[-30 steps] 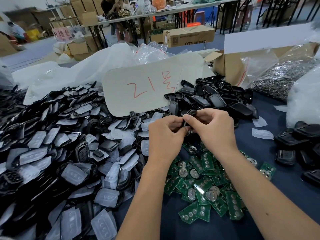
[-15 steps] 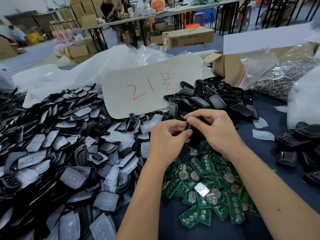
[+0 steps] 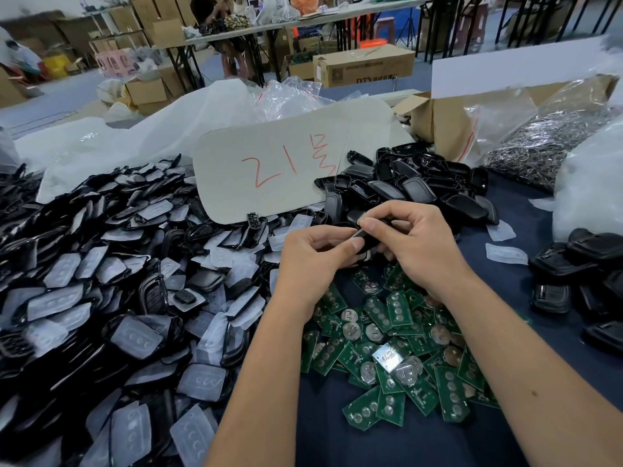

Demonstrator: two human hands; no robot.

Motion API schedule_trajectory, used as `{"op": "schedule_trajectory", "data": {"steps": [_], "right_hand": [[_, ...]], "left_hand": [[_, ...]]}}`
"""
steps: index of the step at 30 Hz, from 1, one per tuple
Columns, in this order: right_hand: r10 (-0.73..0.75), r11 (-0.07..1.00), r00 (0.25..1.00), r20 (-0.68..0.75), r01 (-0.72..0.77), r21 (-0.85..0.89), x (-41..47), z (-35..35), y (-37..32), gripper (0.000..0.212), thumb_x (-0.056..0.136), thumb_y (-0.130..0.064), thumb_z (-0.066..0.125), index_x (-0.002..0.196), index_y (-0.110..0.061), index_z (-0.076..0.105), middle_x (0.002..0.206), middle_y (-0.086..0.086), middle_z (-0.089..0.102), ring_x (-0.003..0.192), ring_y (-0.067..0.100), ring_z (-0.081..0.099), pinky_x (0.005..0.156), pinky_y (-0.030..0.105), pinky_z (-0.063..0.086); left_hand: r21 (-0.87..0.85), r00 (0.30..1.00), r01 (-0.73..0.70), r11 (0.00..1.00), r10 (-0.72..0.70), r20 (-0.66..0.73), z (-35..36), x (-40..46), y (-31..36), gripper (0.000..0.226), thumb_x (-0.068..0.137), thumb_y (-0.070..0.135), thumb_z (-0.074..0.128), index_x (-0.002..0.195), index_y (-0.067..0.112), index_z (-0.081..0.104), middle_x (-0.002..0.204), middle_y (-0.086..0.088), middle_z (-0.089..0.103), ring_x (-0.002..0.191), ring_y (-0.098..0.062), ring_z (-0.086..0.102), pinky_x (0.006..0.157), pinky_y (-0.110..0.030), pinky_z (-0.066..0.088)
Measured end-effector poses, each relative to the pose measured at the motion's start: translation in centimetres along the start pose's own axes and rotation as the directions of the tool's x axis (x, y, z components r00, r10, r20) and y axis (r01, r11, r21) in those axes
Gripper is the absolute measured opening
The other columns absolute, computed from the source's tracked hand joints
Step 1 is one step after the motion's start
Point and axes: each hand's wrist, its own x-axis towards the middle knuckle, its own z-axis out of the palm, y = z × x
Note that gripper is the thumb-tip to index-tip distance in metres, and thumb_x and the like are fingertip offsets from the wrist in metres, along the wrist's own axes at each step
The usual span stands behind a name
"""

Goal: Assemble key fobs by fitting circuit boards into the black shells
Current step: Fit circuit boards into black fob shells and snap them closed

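My left hand (image 3: 312, 254) and my right hand (image 3: 416, 244) meet above the table's middle and together pinch one black key fob shell (image 3: 365, 239), mostly hidden by the fingers. Whether a board sits inside it is hidden. Below the hands lies a loose pile of green circuit boards (image 3: 387, 358) with round coin-cell holders. Behind the hands is a heap of black shells (image 3: 411, 187). To the left spreads a large heap of black shell halves with translucent button pads (image 3: 111, 298).
A cardboard sign with red writing (image 3: 279, 163) leans behind the piles. More black shells (image 3: 580, 281) lie at the right edge. A box holding a bag of metal rings (image 3: 546, 143) stands at the back right beside white plastic bags (image 3: 590, 183). The dark blue tablecloth (image 3: 387, 443) shows near me.
Both hands have stayed together on the shell, shifting slightly. My right fingers have worked along its top edge.
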Motion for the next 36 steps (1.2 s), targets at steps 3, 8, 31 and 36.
{"op": "schedule_trajectory", "data": {"steps": [3,8,31,36], "right_hand": [[-0.004,1.0,1.0,-0.014,0.005,0.004,-0.1,0.0,-0.1,0.009,0.095,-0.02,0.076,0.088,-0.025,0.08,0.075,0.005,0.075,0.055,0.013,0.06,0.055,0.026,0.052],[-0.017,1.0,1.0,0.016,0.017,0.002,-0.2,0.0,0.0,0.007,0.095,-0.02,0.076,0.09,-0.023,0.08,0.077,0.01,0.074,0.056,0.013,0.059,0.056,0.03,0.051],[-0.01,0.99,0.991,0.133,-0.009,0.14,-0.3,-0.9,0.0,0.022,0.09,-0.005,0.078,0.106,-0.021,0.08,0.099,0.018,0.078,0.097,0.05,0.068,0.091,0.056,0.058],[0.002,0.994,0.992,0.127,-0.016,0.111,-0.3,-0.7,-0.1,0.021,0.092,-0.006,0.076,0.107,-0.021,0.081,0.099,0.013,0.079,0.092,0.043,0.071,0.089,0.053,0.06]], "left_hand": [[-0.037,0.999,0.041,0.998,-0.04,0.029,-0.3,-0.1,0.3,0.015,0.088,0.006,0.08,0.087,0.02,0.084,0.092,-0.013,0.08,0.086,-0.022,0.077,0.078,-0.026,0.062],[-0.023,0.998,0.045,0.999,-0.044,0.035,-0.4,-0.1,0.4,0.014,0.085,0.002,0.081,0.085,0.016,0.082,0.08,-0.006,0.078,0.078,-0.018,0.075,0.075,-0.025,0.062],[-0.031,0.998,-0.066,0.997,0.065,-0.02,-1.4,-0.2,0.6,0.021,0.078,-0.003,0.085,0.092,0.013,0.08,0.086,-0.009,0.079,0.076,-0.012,0.073,0.071,-0.022,0.058],[-0.001,0.996,-0.084,0.996,0.084,-0.014,-1.5,0.0,0.5,0.025,0.079,-0.002,0.084,0.079,0.024,0.081,0.083,-0.011,0.075,0.075,-0.019,0.069,0.078,-0.035,0.063]]}}
